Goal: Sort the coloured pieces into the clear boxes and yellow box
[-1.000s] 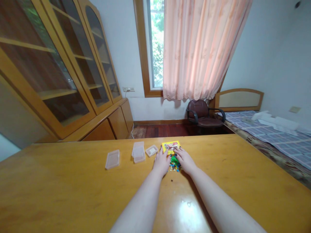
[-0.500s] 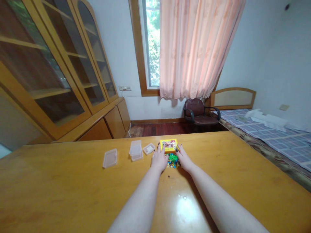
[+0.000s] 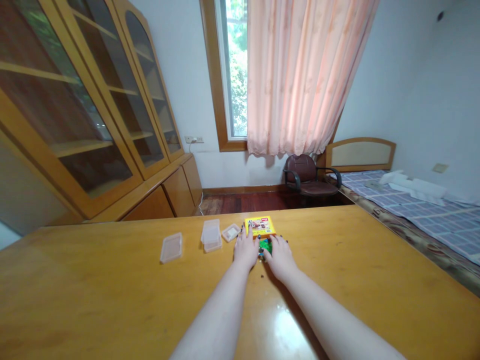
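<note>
A small pile of green, blue and other coloured pieces [image 3: 266, 245], like tiny building bricks, lies on the wooden table between my hands. My left hand [image 3: 246, 248] rests at the pile's left side, fingers spread, their tips by the left front corner of a yellow printed box [image 3: 260, 226]. My right hand [image 3: 279, 255] lies over the pile's right side, fingers apart, thumb pointing in toward the pieces. It covers part of the pile. The box lies flat just beyond the pieces. One dark loose piece [image 3: 262, 276] sits nearer to me.
Left of my hands are a small clear tray [image 3: 230, 232], stacked clear plastic boxes [image 3: 212, 236] and a clear lid or shallow tray [image 3: 171, 248]. The table's far edge runs just behind the yellow box. Beyond it stand a chair [image 3: 311, 175] and a bed [image 3: 412, 200].
My right hand has moved left and toward me, from the box's right corner onto the pile, covering more of it. My left hand has hardly moved. The view has shifted slightly.
</note>
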The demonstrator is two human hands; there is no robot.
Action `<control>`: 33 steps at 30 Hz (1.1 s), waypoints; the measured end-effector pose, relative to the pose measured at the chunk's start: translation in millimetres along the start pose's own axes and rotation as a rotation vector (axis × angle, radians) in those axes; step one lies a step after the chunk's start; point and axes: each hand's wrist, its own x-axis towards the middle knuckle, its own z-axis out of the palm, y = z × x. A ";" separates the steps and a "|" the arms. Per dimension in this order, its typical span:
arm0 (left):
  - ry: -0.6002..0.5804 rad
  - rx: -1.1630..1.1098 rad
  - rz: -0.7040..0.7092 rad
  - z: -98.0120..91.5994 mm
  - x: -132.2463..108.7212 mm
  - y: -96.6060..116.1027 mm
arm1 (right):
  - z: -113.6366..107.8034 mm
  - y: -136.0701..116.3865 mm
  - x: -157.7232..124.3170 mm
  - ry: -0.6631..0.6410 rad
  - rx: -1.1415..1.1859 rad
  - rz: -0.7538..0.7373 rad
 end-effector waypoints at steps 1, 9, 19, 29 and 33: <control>0.001 -0.008 0.002 0.0 0.2 -0.3 | -2.8 2.9 3.4 0.017 -0.035 0.004; -0.047 -0.100 0.046 -3.2 0.6 -1.9 | 0.3 26.1 17.1 -0.103 -0.038 -0.077; -0.012 -0.187 0.019 -3.5 3.5 -5.6 | 1.9 3.6 -0.9 -0.129 0.002 -0.215; -0.032 -0.296 0.074 -5.8 9.0 -16.7 | 1.2 -4.5 10.6 -0.153 -0.020 -0.347; -0.040 -0.317 0.067 -6.9 11.1 -18.4 | -3.8 -9.8 10.4 -0.172 -0.045 -0.420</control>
